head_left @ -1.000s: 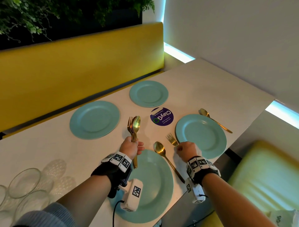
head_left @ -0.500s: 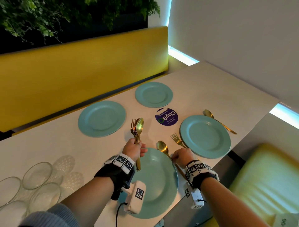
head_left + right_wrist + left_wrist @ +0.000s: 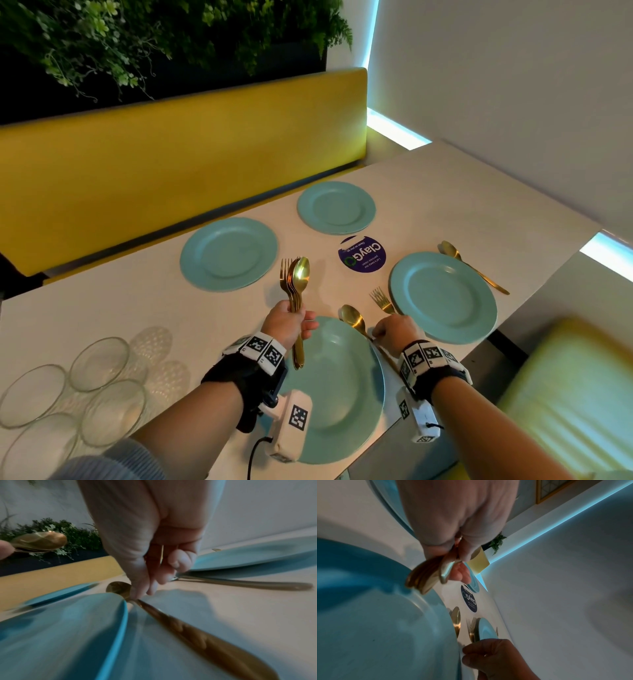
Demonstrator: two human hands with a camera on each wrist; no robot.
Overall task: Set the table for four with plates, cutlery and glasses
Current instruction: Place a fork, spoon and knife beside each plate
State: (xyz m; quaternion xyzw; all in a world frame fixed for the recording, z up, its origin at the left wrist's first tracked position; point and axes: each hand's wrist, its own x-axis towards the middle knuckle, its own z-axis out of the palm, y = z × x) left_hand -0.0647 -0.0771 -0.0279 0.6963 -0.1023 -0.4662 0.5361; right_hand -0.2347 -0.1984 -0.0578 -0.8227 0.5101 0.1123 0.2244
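Since earlier our right hand [image 3: 394, 330] slid from the fork [image 3: 382, 300] to the spoon [image 3: 352, 320] right of the near plate [image 3: 342, 411], grip pinching its neck; left hand [image 3: 286, 325] clutches spare cutlery [image 3: 297, 277]; next, a fork left of the plate.

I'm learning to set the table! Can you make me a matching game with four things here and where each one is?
Things:
1. bunch of forks and spoons
2. glasses
3. purple sticker
4. lone fork

Places:
A. flat on the table between the plates
B. gripped in the left hand
C. grouped at the table's left edge
D. beside the right-hand plate

Pairs: 1-B, 2-C, 3-A, 4-D
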